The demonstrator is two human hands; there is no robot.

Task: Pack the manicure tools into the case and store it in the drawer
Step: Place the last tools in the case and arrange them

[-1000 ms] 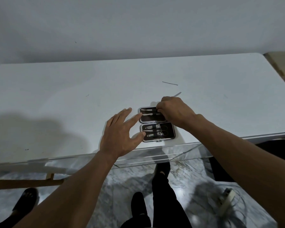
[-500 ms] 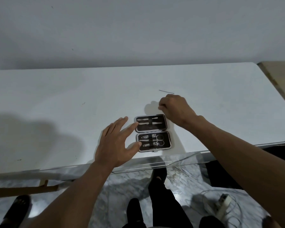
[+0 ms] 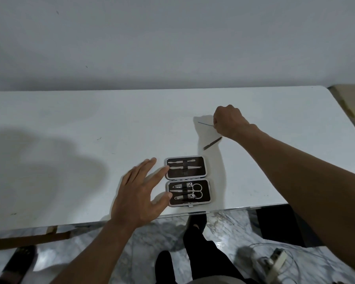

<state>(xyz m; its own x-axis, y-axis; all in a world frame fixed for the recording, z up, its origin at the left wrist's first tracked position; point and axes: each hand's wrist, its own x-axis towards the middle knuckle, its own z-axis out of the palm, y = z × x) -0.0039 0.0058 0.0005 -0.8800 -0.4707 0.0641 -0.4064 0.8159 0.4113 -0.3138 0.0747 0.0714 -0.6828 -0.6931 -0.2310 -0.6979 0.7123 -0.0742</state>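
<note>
Right hand (image 3: 230, 121) on thin pick (image 3: 205, 124)

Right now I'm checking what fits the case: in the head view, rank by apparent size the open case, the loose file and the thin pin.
1. Open case
2. Loose file
3. Thin pin, partly hidden by the right hand

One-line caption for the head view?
Left hand steadies the open manicure case on the white table; right hand pinches a thin tool.

No legible text, label or number anywhere.
</note>
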